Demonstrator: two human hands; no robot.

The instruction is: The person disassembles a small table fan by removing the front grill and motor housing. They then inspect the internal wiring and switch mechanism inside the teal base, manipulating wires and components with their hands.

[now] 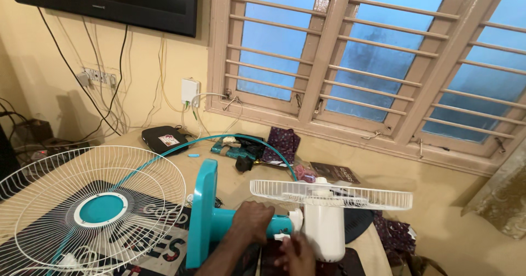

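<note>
Room: yellow walls, a barred window with blue panes, and a dark screen mounted top left above a pale counter.
Fan body: one teal stand pole lies on its side across the counter, with its flat teal base standing on edge to the left and the white motor housing at its right end.
Rear guard: one white wire guard sits on the motor housing and shows edge-on as a flat disc.
Left hand: the left hand lies over the teal pole, fingers curled round it, gripping.
Right hand: the right hand is at the joint between pole and motor housing; I cannot tell whether its fingers are clenched or loose.
Front guard: a second white wire guard with a teal centre cap lies flat to the left on a dark printed mat, well apart from the hands.
Guard count: two, one mounted and one loose.
Ring: one thin teal ring arcs behind the fan base.
Further back: one black box by the wall, a patterned purple cloth below the window sill, and one dark booklet beside it.
Wall: one white adapter with cables hanging below the screen.
Containers: no open one with contents can be made out.
</note>
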